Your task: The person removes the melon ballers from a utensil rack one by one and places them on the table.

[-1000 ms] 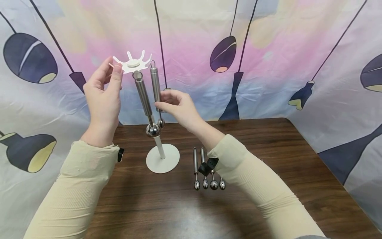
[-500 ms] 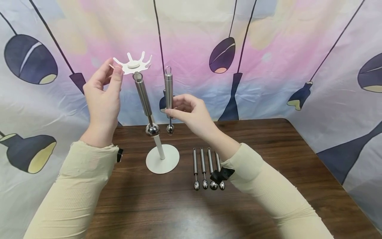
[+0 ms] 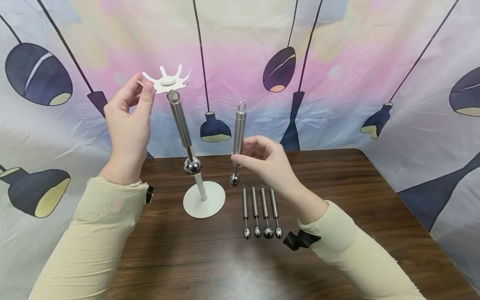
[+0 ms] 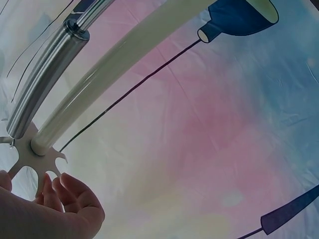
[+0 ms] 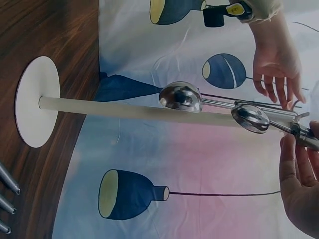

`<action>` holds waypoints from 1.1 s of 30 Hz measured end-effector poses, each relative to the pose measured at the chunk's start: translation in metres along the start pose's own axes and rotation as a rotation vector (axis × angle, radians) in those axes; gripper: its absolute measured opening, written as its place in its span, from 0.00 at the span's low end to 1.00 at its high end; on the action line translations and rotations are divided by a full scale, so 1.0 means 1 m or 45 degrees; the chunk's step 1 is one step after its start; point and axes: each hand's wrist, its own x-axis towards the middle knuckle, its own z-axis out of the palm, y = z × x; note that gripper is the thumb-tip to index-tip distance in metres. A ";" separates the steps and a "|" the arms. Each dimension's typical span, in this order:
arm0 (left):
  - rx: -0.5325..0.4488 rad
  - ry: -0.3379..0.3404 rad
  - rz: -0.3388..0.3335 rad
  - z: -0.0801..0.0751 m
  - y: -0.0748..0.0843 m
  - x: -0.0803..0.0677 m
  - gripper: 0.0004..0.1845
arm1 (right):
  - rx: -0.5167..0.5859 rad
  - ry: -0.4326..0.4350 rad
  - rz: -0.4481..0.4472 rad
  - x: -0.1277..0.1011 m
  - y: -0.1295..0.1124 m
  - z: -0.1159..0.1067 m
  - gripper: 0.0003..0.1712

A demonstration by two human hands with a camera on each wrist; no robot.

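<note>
My left hand pinches a prong of the white hook rack between thumb and fingers, at the top of its stand. One steel melon baller with a larger round bowl hangs from the rack beside the pole, scoop down. Right of the stand, my right hand holds a second steel melon baller by its handle, loop end up and small scoop down. In the right wrist view the two scoops overlap the white pole. The left wrist view shows fingers at the rack's prongs.
Several more steel melon ballers lie side by side on the dark wooden table, scoops toward the near edge. The stand's round white base rests left of them. A cloth printed with hanging lamps covers the wall behind.
My right hand has moved right and down, carrying its melon baller away from the rack. My left hand stays at the prong, and the other melon baller still hangs there.
</note>
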 end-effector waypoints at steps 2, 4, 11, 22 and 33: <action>0.013 -0.002 0.005 0.000 0.000 0.000 0.18 | 0.015 0.014 0.014 -0.006 0.002 -0.004 0.14; 0.020 -0.001 0.005 0.000 0.000 0.000 0.18 | 0.042 0.026 0.028 -0.012 0.004 -0.007 0.14; 0.010 0.003 -0.015 -0.001 0.000 0.000 0.18 | 0.188 0.078 0.090 -0.036 0.011 -0.019 0.12; 0.003 -0.003 -0.019 -0.002 0.002 0.000 0.18 | 0.351 0.179 0.065 -0.066 0.029 -0.042 0.19; -0.020 -0.008 -0.045 -0.002 0.004 0.000 0.18 | 0.327 0.296 0.076 -0.081 0.052 -0.079 0.15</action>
